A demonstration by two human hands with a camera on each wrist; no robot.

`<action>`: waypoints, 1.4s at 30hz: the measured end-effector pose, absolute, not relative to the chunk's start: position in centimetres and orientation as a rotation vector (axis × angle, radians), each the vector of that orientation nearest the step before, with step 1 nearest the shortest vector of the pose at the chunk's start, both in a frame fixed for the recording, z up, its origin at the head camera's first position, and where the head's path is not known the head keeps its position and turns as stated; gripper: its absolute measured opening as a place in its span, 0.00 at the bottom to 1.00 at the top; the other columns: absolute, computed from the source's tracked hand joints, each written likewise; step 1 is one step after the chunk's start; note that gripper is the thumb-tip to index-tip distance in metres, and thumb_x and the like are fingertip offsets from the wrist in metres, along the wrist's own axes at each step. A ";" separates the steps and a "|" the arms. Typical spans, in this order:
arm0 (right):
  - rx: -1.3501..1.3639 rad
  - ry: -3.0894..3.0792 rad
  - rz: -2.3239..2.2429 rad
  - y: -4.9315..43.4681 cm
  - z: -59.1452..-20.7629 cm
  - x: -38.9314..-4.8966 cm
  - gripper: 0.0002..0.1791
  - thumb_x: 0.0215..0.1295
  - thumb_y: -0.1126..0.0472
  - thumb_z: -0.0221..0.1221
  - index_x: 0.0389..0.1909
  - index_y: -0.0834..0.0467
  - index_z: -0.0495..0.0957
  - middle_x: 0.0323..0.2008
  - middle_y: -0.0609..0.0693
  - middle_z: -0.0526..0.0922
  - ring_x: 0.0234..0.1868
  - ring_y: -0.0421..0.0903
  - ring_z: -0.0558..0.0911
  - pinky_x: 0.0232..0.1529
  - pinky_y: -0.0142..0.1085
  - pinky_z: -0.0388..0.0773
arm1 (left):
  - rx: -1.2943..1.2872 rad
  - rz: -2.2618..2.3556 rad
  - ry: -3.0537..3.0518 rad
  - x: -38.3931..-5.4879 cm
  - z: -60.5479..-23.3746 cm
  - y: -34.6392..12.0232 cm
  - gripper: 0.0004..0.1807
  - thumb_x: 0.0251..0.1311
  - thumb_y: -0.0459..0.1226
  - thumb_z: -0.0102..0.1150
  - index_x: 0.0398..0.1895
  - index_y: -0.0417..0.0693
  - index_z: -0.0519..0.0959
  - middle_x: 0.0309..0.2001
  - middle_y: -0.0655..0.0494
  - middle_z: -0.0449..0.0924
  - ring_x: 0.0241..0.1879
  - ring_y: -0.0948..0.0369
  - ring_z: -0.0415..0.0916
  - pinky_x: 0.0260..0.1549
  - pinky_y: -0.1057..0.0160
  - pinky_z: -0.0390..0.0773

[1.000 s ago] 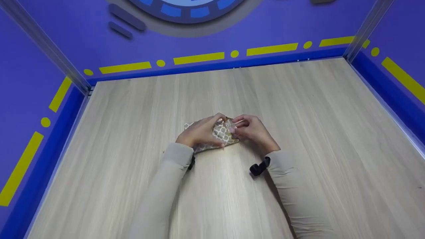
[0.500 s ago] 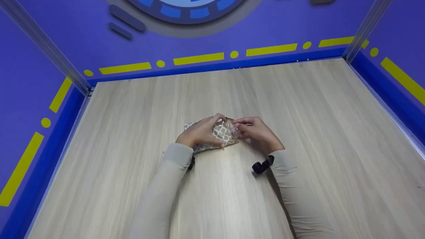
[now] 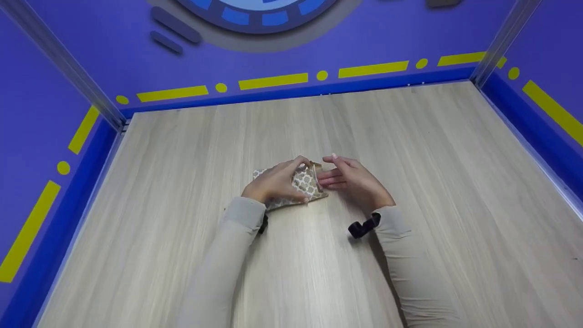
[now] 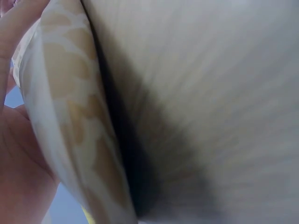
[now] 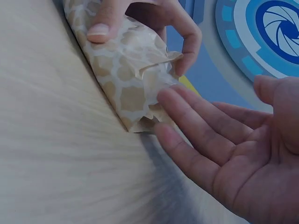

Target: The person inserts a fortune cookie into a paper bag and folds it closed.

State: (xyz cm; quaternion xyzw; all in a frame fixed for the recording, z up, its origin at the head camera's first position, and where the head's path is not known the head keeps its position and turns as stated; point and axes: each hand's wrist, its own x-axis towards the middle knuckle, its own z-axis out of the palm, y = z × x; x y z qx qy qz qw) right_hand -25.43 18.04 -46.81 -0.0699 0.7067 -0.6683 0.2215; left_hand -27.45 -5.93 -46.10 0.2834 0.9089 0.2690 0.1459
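Observation:
A paper bag (image 3: 305, 182) with a tan-and-white lattice pattern lies on the wooden table, its open end facing right. My left hand (image 3: 276, 181) grips it from above, thumb on the near side and fingers over the far side. In the right wrist view, crumpled translucent plastic (image 5: 153, 84) shows at the bag's mouth. My right hand (image 3: 360, 181) is palm-up beside that mouth, fingers extended, fingertips right at the plastic and the bag's edge. The left wrist view shows the bag's side (image 4: 70, 84) close up, bulging, with the left palm (image 4: 23, 163) behind it.
The pale wooden table (image 3: 205, 146) extends on all sides of the bag. Blue-purple panels (image 3: 273, 59) with yellow dashes stand along its back, left and right edges. A black wrist camera (image 3: 360, 228) sits under the right cuff.
My right hand has let go of the clear plastic it was pinching, turned palm-up and straightened its fingers. Less plastic sticks out of the bag in the head view. My left hand stays put.

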 end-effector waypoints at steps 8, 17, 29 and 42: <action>-0.238 1.917 -1.846 17.8 -47.1 -25.1 0.42 0.71 0.34 0.36 0.73 0.60 0.51 0.57 0.66 0.77 0.56 0.55 0.80 0.59 0.41 0.74 | 0.816 0.773 2.621 -27.3 -46.1 -5.9 0.45 0.40 0.51 0.77 0.63 0.68 0.61 0.64 0.58 0.70 0.62 0.57 0.70 0.58 0.52 0.72; -0.134 1.854 -1.885 16.3 -47.1 -24.7 0.41 0.71 0.33 0.31 0.75 0.55 0.46 0.57 0.70 0.74 0.52 0.52 0.81 0.59 0.43 0.74 | 0.854 0.809 2.612 -27.4 -46.2 -5.9 0.45 0.39 0.48 0.77 0.63 0.65 0.63 0.62 0.56 0.72 0.62 0.57 0.70 0.58 0.54 0.72; -0.114 1.752 -1.952 14.8 -47.3 -25.0 0.37 0.74 0.39 0.23 0.76 0.54 0.38 0.58 0.74 0.70 0.58 0.60 0.77 0.61 0.46 0.71 | 0.873 0.871 2.557 -27.6 -46.2 -5.8 0.45 0.40 0.43 0.77 0.64 0.60 0.62 0.62 0.52 0.71 0.63 0.55 0.68 0.62 0.54 0.69; -0.179 1.824 -1.923 16.8 -47.4 -25.0 0.40 0.73 0.36 0.36 0.76 0.54 0.39 0.62 0.68 0.71 0.62 0.57 0.74 0.62 0.42 0.71 | 0.832 0.796 2.576 -27.3 -46.2 -5.8 0.46 0.41 0.47 0.77 0.65 0.64 0.61 0.65 0.56 0.69 0.64 0.56 0.67 0.62 0.54 0.68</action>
